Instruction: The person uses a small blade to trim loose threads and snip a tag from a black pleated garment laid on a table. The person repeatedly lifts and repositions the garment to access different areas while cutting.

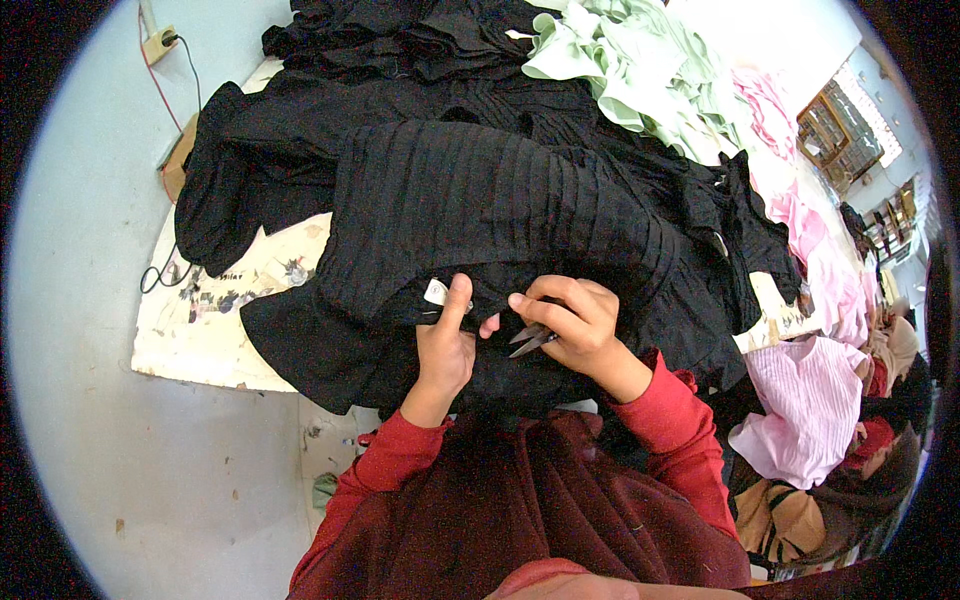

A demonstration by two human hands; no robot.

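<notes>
A black pleated garment (450, 200) lies spread over the table in front of me. My left hand (446, 350) is closed on its near edge, the thumb lying on the cloth beside a small white label (436, 292). In my right hand (580, 325) is a pair of thread snips (532, 340), their dark blades sticking out below the fingers and pointing left. The right thumb and forefinger also pinch at the black cloth, a short way right of my left hand. Folds of cloth hide some of the left fingers.
More black garments (400, 45) are heaped behind, with pale green cloth (640, 75) at the far right. Pink cloth (805, 215) trails down the right side. Another person with pink striped cloth (805, 405) is at right. A wall socket (160, 44) is far left.
</notes>
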